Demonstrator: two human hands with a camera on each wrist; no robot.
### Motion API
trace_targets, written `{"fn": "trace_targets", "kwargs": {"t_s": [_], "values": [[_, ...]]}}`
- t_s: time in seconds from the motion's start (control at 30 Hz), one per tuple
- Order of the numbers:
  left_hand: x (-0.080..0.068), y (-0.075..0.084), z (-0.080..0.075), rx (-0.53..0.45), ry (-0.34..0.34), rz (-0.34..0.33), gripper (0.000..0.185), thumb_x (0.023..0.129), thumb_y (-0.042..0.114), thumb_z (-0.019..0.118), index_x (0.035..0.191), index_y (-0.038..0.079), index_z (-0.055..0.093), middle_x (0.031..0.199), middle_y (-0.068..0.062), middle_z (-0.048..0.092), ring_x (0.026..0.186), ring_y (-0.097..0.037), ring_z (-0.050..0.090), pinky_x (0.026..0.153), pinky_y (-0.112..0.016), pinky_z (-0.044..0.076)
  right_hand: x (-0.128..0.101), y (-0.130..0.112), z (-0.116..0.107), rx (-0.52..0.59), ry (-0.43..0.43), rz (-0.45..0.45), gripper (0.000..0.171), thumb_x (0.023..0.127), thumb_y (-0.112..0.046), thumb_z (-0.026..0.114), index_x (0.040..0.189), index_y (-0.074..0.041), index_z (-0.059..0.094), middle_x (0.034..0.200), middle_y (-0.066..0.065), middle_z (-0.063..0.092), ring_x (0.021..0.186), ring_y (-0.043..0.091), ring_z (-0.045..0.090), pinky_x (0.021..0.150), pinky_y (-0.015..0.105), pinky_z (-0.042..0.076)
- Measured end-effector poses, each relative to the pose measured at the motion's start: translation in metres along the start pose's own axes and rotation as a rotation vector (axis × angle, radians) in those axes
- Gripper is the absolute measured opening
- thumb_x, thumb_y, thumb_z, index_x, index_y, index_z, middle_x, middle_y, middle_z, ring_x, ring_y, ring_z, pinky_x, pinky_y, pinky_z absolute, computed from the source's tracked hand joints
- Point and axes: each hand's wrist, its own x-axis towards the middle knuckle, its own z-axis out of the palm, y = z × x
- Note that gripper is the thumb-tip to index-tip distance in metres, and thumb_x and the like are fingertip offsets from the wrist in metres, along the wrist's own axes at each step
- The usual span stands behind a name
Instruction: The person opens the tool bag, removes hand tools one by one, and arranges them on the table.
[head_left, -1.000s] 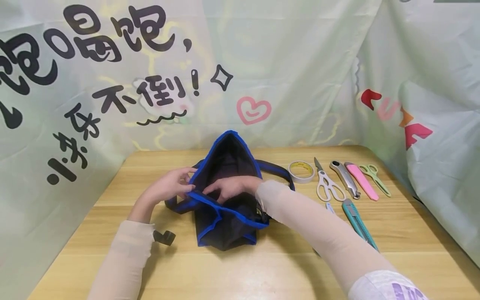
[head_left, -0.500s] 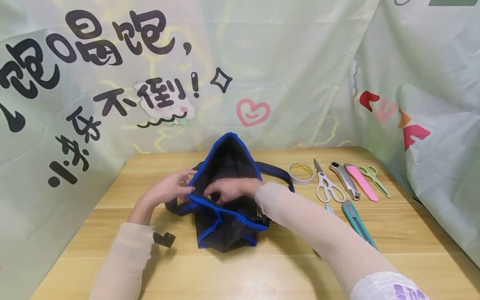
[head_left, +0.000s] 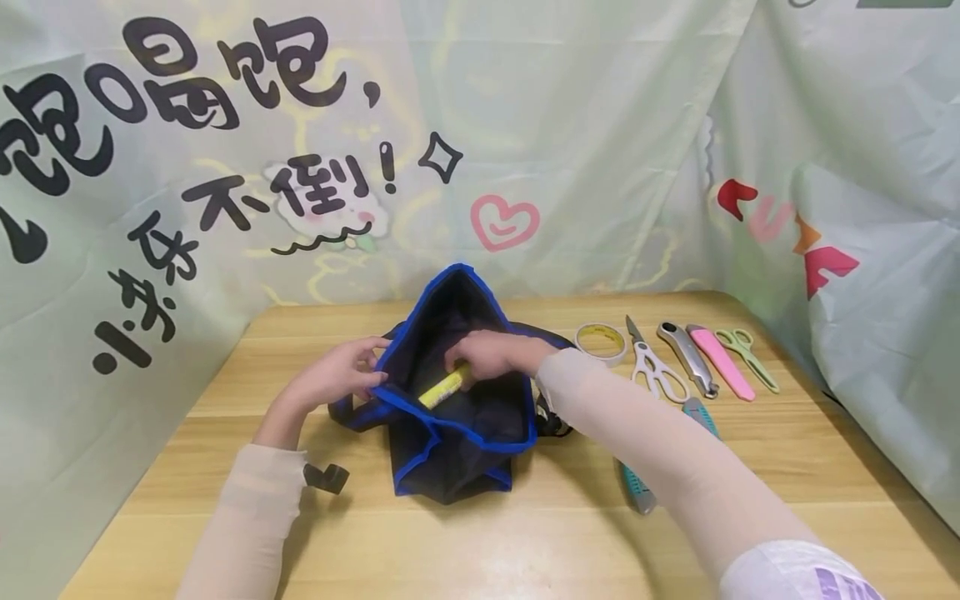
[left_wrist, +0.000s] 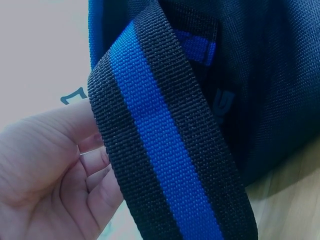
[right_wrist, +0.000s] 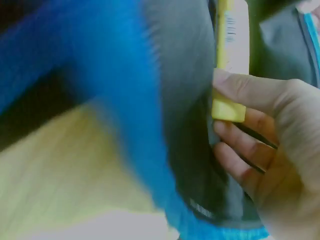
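Note:
A black fabric bag [head_left: 450,458] with blue edging stands on the table, its mouth spread wide. My left hand [head_left: 341,371] pinches its left rim, thumb toward the inside; in the left wrist view a black strap with a blue stripe [left_wrist: 155,120] passes in front of my left hand [left_wrist: 65,170]. Inside the bag mouth, my right hand [head_left: 491,354] holds a slim yellow stick-shaped item with a white label [head_left: 444,387]. A barcode shows on that yellow item [right_wrist: 229,109] in the right wrist view, between thumb and fingers of my right hand [right_wrist: 280,130].
Right of the bag lie a tape roll [head_left: 602,342], white-handled scissors [head_left: 656,371], a silver cutter [head_left: 688,358], a pink cutter [head_left: 722,362] and small green scissors [head_left: 750,358]. My right sleeve crosses over teal tools [head_left: 637,487]. A printed cloth [head_left: 600,167] hangs behind the table.
My right hand has moved up and right inside the bag, and the yellow item in it has come into sight. My left hand stays at the rim.

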Motion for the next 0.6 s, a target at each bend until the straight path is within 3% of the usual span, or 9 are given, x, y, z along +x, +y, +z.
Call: {"fn": "trace_targets", "kwargs": {"t_s": [0.2,0.43,0.6], "values": [[0.0,0.0,0.0,-0.005,0.006,-0.001,0.058,0.091,0.003,0.064,0.143,-0.006,0.039,0.093,-0.017,0.053,0.063,-0.024,0.065,0.064,-0.047,0.059,-0.022,0.012,-0.016,0.151,0.097,0.061,0.031,0.086,-0.031,0.076,0.11,-0.013,0.067,0.109,0.002,0.068,0.106,0.019,0.063,0.093,0.033,0.049],[-0.001,0.002,0.001,-0.005,0.002,-0.007,0.058,0.091,0.003,0.065,0.142,-0.006,0.04,0.092,-0.017,0.053,0.064,-0.024,0.065,0.063,-0.044,0.059,-0.048,0.021,-0.026,0.319,0.162,0.098,0.027,0.089,-0.027,0.073,0.107,-0.009,0.065,0.107,0.003,0.066,0.106,0.023,0.06,0.096,0.04,0.048],[0.0,0.0,0.002,-0.003,-0.004,-0.004,0.057,0.091,0.003,0.064,0.142,-0.006,0.04,0.092,-0.017,0.053,0.063,-0.024,0.066,0.062,-0.041,0.059,-0.075,0.028,-0.029,0.421,0.21,0.173,0.035,0.091,-0.028,0.071,0.116,-0.007,0.062,0.117,0.007,0.063,0.112,0.026,0.058,0.097,0.044,0.046]]}}
